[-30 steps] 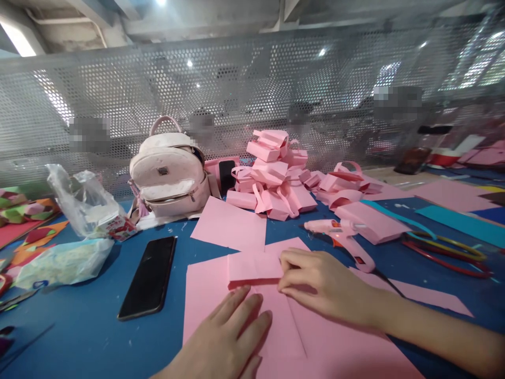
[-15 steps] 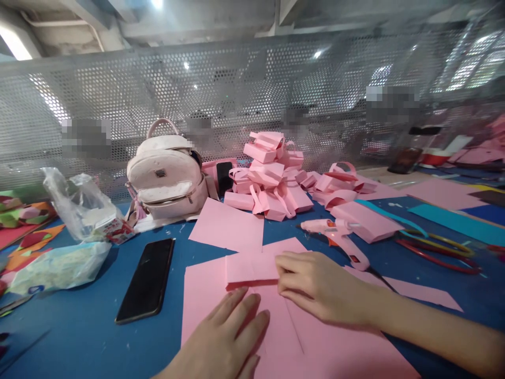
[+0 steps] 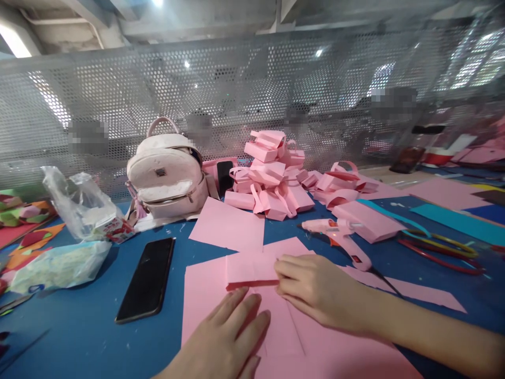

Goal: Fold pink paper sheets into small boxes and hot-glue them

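Note:
A folded pink paper piece (image 3: 250, 269) lies on larger pink sheets (image 3: 201, 305) in front of me. My right hand (image 3: 311, 287) has its fingers closed together on the right end of that folded piece. Resting palm down with its fingers spread, my left hand (image 3: 224, 337) touches the paper just below the fold's front edge. A pink glue gun (image 3: 339, 234) lies on its side beyond my right hand, its cord running under the right forearm.
A black phone (image 3: 145, 279) lies to the left, near a plastic packet (image 3: 61, 268). Behind stand a white backpack (image 3: 168, 176) and a pile of pink paper bags (image 3: 272, 181). Cyan strips (image 3: 457, 223) and rolls of red and yellow lie right.
My right hand has shifted very slightly left along the folded piece. My left hand looks unmoved.

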A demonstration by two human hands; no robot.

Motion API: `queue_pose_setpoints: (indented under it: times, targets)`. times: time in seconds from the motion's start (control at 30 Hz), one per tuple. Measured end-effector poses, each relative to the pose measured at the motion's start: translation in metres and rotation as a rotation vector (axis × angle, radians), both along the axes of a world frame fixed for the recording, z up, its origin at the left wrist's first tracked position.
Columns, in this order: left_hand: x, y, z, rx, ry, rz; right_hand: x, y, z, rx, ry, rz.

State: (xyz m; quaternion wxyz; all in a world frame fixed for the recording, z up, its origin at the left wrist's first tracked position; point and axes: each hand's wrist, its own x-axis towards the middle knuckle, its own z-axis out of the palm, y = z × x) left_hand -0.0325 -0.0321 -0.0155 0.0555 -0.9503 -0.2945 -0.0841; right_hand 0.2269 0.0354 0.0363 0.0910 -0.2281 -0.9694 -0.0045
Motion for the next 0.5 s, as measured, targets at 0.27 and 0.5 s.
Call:
queue_pose_setpoints:
  times: [0.27,0.5]
  targets:
    - [0.0021,-0.0009,0.0045,-0.017,-0.017,-0.007,0.0036,0.0034,0.0062,-0.038,-0.042,0.032]
    - [-0.0008,-0.0002,-0.0028,-0.002,-0.029,0.002,0.0062,0.0051,0.0094,-0.149,0.016,-0.004]
